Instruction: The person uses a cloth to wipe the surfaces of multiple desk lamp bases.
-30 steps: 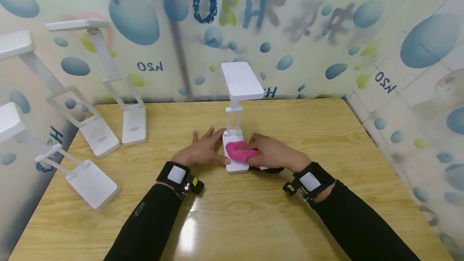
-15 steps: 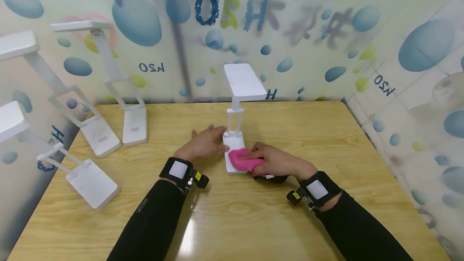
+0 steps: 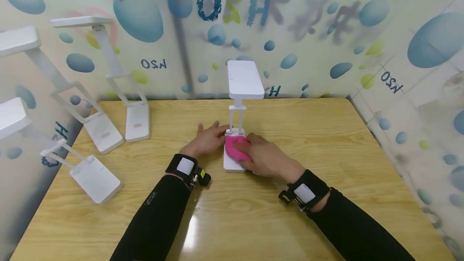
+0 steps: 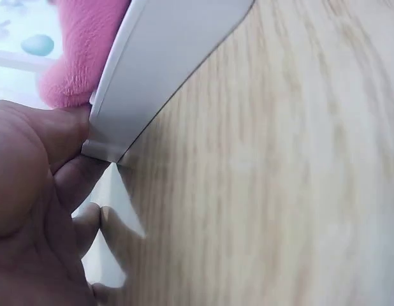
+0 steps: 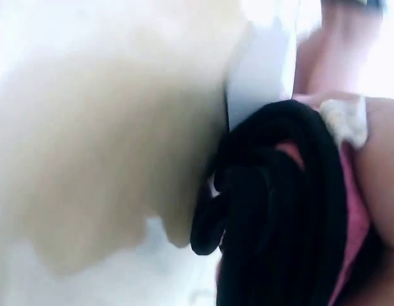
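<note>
Cloth [image 3: 235, 150], the pink one, is on the base [image 3: 230, 166] of the middle lamp [image 3: 245, 79], bunched up just in front of its posts [image 3: 231, 121]. R hand [image 3: 266, 158] has it pinched, fingers curled into the fabric w/ no real gap, right on top of the white plastic. R wrist cam's v. blurry, but you can see the cloth's black side folded over next to the base, plus a small whitish bit.

L hand [image 3: 208, 140] isn't gripping afaict: fingers are loosely spread, w/ two touching the base's edge near a corner. Other fingertips are low over the table [image 3: 232, 220], can't tell if they touch it. Cloth is rt beside one of those two, contact unclear.

Lamp's upright, head raised. Another 3 lamps [image 3: 96, 180] are on the L side, well apart from it. Black band [image 3: 183, 168] w/ a cam on each wrist, black sleeves [image 3: 152, 216] too.
</note>
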Available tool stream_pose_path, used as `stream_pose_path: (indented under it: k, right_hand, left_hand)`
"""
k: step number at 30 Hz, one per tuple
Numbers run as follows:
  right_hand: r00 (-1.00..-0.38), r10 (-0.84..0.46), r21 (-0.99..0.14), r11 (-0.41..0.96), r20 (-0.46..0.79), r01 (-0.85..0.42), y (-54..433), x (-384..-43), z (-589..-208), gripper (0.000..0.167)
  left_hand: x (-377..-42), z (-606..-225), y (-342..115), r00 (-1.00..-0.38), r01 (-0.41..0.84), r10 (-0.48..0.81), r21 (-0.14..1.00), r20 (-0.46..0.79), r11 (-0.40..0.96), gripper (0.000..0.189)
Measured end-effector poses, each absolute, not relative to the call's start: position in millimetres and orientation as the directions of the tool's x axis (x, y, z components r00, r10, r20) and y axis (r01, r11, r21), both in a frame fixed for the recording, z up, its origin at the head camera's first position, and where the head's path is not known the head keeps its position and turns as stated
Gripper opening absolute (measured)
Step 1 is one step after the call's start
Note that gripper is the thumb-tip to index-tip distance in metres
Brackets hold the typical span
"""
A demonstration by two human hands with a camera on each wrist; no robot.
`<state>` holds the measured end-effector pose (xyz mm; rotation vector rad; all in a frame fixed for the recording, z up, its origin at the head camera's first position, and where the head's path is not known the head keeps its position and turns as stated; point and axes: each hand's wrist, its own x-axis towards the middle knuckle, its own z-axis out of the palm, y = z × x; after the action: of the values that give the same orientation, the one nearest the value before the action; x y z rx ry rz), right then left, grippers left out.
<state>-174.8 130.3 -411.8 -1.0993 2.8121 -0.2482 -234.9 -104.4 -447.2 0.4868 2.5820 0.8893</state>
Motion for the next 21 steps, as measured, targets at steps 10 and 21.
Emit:
stream_pose_path:
  k: [10, 21]
  right_hand:
    - [-0.809, -0.587, -0.201, 0.796, -0.023, -0.571, 129, -163, -410, 0.045]
    - [-0.756, -0.655, -0.190, 0.740, 0.017, -0.645, 148, -128, -424, 0.047]
  left_hand:
    - [-232, -452, -106, -0.910, 0.197, 0.382, 0.638, -0.164, 0.745, 0.056]
    - [-232, -454, -101, -0.896, 0.199, 0.407, 0.660, -0.176, 0.724, 0.060]
